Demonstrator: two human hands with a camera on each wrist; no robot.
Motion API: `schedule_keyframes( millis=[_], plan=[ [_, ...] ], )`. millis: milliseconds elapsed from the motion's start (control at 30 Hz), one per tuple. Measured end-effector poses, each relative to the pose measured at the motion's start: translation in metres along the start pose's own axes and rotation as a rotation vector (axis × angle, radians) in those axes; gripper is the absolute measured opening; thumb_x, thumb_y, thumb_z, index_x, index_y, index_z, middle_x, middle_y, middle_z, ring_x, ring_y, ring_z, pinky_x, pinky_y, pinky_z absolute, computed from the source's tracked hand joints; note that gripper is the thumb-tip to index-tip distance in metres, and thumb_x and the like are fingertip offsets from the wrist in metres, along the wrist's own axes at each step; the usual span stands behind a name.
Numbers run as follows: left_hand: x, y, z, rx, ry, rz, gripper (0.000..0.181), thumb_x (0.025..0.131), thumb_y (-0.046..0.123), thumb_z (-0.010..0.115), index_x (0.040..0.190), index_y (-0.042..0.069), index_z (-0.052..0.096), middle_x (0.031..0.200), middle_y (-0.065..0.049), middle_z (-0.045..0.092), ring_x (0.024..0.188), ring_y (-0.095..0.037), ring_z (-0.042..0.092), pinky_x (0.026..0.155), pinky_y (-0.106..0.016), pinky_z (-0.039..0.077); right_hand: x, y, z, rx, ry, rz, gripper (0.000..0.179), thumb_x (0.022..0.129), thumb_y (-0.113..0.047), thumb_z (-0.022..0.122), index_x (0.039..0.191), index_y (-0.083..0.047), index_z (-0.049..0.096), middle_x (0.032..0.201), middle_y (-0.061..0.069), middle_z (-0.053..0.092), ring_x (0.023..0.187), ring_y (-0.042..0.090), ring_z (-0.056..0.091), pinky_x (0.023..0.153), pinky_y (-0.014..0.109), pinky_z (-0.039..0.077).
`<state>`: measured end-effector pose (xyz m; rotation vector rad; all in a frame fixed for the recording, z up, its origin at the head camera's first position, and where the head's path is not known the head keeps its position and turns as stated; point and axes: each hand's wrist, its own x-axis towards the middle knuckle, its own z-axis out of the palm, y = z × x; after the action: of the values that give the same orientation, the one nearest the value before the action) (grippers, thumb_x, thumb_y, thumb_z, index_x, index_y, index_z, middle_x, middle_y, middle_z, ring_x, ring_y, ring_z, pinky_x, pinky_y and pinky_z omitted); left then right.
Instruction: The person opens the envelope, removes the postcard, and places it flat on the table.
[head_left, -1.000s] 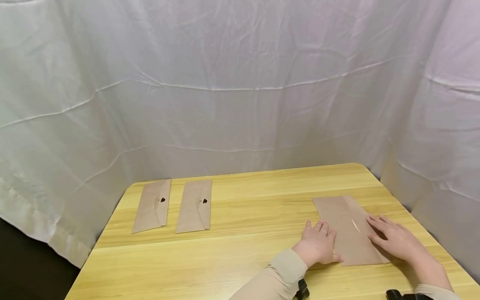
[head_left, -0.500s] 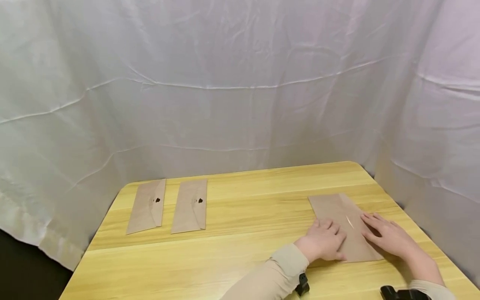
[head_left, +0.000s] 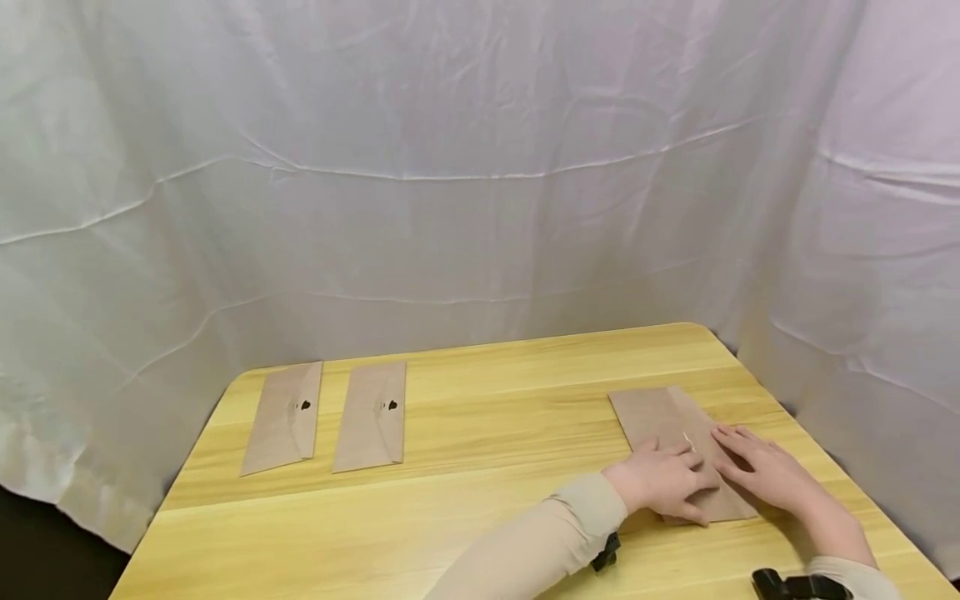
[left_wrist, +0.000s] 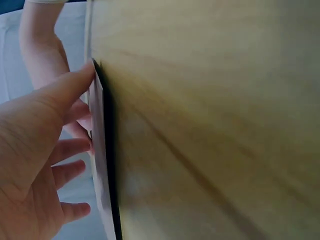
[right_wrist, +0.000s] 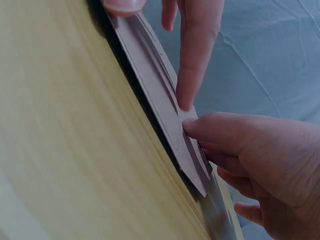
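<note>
A brown paper envelope (head_left: 643,410) lies on the right part of the table, its flap side up and a pale slit mark near its middle. My left hand (head_left: 666,477) reaches across its lower left part, fingers spread over the paper. In the left wrist view, the left thumb (left_wrist: 80,82) touches the envelope's near edge while the other fingers stand apart. My right hand (head_left: 772,471) rests along the flap at the right side with extended fingers. The right wrist view shows the right thumb (right_wrist: 200,125) on the flap, close to a left fingertip.
Two more brown envelopes, one at the far left (head_left: 277,421) and one beside it (head_left: 367,421), lie side by side with small black prints on their flaps. The wooden table (head_left: 480,433) ends at pale curtains (head_left: 480,233) behind and on both sides.
My left hand has moved right, from the envelope's left edge onto its face, partly covering the slit mark. The right hand stays on the flap. The head view has turned slightly right.
</note>
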<state>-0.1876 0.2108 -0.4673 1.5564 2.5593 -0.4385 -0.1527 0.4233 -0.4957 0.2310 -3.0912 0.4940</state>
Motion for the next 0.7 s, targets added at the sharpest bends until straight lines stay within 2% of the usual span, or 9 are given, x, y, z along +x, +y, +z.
schedule_keyframes(
  millis=[233,433,700],
  plan=[
    [0.007,-0.007,0.005,-0.011,-0.004,0.021,0.065,0.086,0.078,0.037,0.146,0.06,0.019,0.156,0.028,0.019,0.148,-0.002,0.016,0.12,-0.037,0.024,0.003,-0.003,0.002,0.006,0.012,-0.009,0.062,0.094,-0.039,0.061,0.138,0.004,0.05,0.143,0.031,0.046,0.13,0.057,0.038,0.1,0.071,0.028],
    [0.012,-0.011,0.006,-0.046,0.003,0.032,0.067,0.085,0.078,0.041,0.146,0.06,0.019,0.156,0.028,0.019,0.149,-0.002,0.014,0.12,-0.037,0.022,0.003,-0.005,0.0,0.002,0.027,-0.021,0.06,0.094,-0.036,0.062,0.137,0.004,0.051,0.142,0.031,0.047,0.128,0.058,0.039,0.098,0.071,0.03],
    [0.015,-0.014,0.006,-0.004,0.029,0.047,0.068,0.083,0.08,0.041,0.144,0.061,0.021,0.15,0.029,0.026,0.146,0.001,0.016,0.121,-0.038,0.022,0.007,-0.004,0.0,0.035,0.0,-0.002,0.064,0.094,-0.04,0.06,0.14,0.003,0.049,0.145,0.03,0.043,0.132,0.058,0.035,0.101,0.072,0.027]
  ],
)
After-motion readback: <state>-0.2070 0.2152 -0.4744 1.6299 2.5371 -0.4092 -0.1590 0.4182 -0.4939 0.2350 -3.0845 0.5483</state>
